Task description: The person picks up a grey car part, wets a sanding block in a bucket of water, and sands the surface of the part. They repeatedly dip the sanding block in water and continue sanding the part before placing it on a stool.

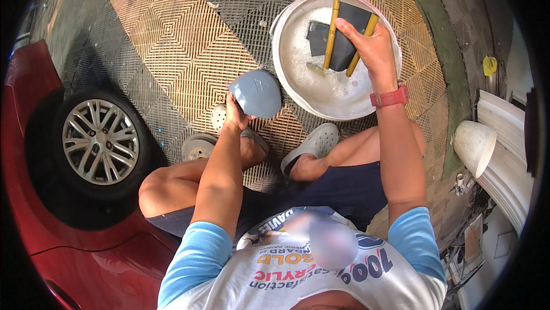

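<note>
Sandpaper [342, 52], a dark sheet with curled tan edges, is pinched between the thumb and fingers of my right hand [372, 49], over the white bucket [285, 78]; whether it touches the water I cannot tell. That bucket holds cloudy, frothy water [332, 92], with a smaller dark piece [317, 38] to the sheet's left. My left hand [236, 116] grasps the rounded grey mirror cover [256, 95] by its lower-left edge, outside the bucket near its rim. Well to my right is a tapered white pot [472, 145], its contents hidden.

Sun strikes matting [172, 29] at eleven o'clock; wheel arch [41, 158] dark at nine; shirt [306, 261] part-blurred near five; rim bends.
</note>
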Available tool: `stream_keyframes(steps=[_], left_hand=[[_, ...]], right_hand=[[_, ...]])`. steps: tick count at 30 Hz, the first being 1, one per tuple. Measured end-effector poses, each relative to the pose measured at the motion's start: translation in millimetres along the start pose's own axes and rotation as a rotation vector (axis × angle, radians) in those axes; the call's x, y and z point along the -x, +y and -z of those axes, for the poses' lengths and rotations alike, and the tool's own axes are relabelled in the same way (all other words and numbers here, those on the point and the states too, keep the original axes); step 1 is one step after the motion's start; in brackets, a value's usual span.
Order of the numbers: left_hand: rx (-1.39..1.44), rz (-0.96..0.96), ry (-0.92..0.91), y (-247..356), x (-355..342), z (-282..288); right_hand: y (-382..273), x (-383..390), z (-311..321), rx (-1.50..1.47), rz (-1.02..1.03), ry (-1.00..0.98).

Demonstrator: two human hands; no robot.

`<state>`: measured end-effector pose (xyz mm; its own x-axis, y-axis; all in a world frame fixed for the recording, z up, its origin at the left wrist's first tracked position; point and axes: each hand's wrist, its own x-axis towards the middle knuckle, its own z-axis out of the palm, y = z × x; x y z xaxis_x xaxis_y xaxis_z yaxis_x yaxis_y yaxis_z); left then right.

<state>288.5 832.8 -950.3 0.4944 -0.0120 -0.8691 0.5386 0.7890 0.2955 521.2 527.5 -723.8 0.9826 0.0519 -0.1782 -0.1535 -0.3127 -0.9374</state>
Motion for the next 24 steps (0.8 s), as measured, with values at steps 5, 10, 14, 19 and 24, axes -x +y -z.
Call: stream_keyframes(steps=[5, 10, 14, 19, 24], left_hand=[[-0.047, -0.067, 0.2, -8, -18, 33], [-0.232, -0.315, 0.833, 22, 1, 45], [-0.779, -1.185, 0.575, 62, 73, -101], [-0.703, -0.169, -0.389, 84, 186, -264], [-0.464, -0.397, -0.486, 101, 179, -278]], right_hand=[[-5, 0, -1, -0.035, 0.053, -0.022], [-23, 8, -5, -0.054, 0.057, -0.058], [-30, 16, 3, 0.009, 0.079, -0.032], [-62, 48, 6, 0.345, 0.701, 0.075], [-54, 63, 17, -0.062, 0.625, -0.232]])
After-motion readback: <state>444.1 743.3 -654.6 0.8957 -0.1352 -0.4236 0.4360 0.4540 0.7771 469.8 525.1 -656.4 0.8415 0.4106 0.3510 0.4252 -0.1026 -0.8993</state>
